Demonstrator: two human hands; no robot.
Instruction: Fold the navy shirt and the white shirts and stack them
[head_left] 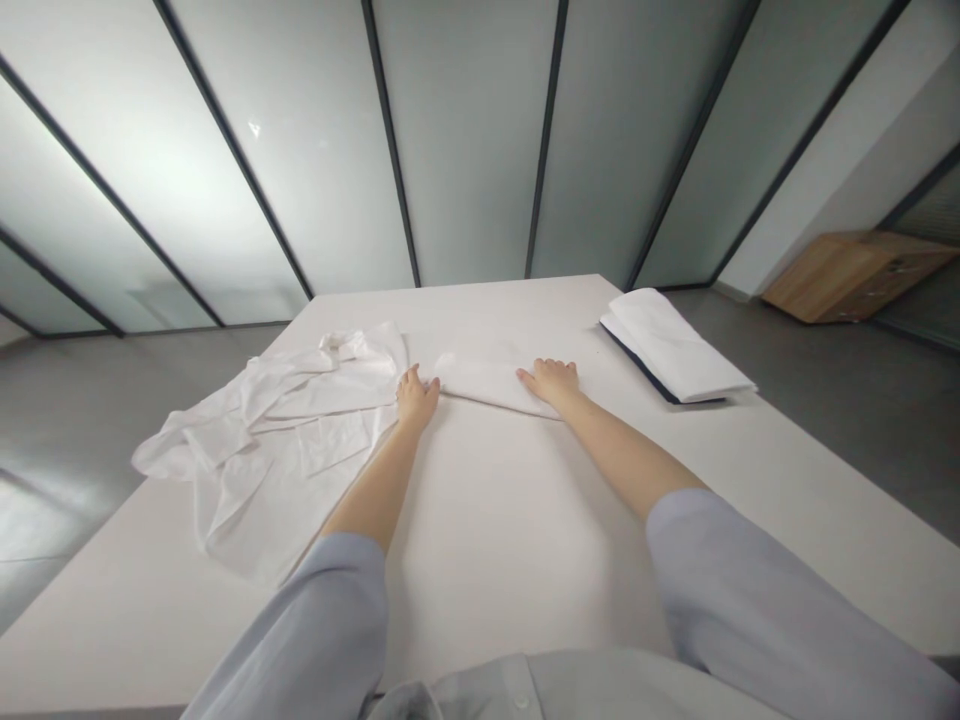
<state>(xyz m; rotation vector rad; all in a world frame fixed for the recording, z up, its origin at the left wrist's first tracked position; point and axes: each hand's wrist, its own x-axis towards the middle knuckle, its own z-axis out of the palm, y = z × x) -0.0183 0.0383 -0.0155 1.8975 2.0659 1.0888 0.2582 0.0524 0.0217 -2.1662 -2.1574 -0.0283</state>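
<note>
Folded cloth: white (pixel 679 345) over a dark layer (pixel 643 372), at 2 o'clock, apparently finished.
White shirt: rumpled at 10 o'clock (pixel 322 400), seemingly unfinished.
Sleeve: at 12 o'clock (pixel 487 380), fairly flat.
Left hand: 11 o'clock (pixel 417 400), spread on the cloth, unclenched.
Right hand: 1 o'clock (pixel 553 380), palm down, loose.
Arms: reaching forward over the table (pixel 517 520).

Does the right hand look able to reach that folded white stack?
Probably yes: the folded white stack lies to the right of the right hand, and nothing stands on the table between them, though that hand rests on white cloth.
</note>
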